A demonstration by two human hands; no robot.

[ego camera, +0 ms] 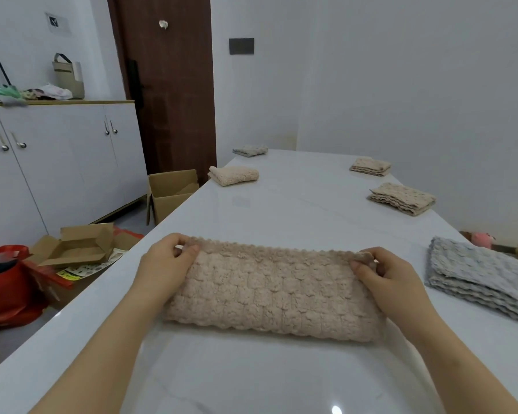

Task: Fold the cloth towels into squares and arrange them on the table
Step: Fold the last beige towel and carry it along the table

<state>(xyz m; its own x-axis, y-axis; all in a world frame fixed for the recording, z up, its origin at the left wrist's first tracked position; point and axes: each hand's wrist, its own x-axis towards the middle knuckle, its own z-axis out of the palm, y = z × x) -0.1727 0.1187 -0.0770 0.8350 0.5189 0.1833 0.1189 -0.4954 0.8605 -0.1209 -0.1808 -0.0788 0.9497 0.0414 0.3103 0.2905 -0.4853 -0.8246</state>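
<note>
So the left hand (165, 258) has the far-left corner of the beige towel (269, 291) pinched between thumb and curled fingers, and the right hand (386, 273) pinches the far-right corner the same way. The towel sits at the near middle of the tabletop (296, 204), already a long doubled strip, so I'd guess the half-fold is being squared up. Tip: get the scalloped edges dead even before letting go, then bring one short end over onto the other to make the square. This fluffy stuff looks like it'll puff and slide, so pat it flat. Around it: a red bag (9, 282) and open cardboard boxes (78, 243) on the floor at 9 to 10 o'clock, off the tabletop, no bother. Folded squares (234, 175) lie at 11 to 12 o'clock along the left edge, more beige squares (402, 198) at 1 to 2 o'clock. The grey stack (485, 279) at 3 o'clock sits near the right hand, the only thing likely to get bumped.
</note>
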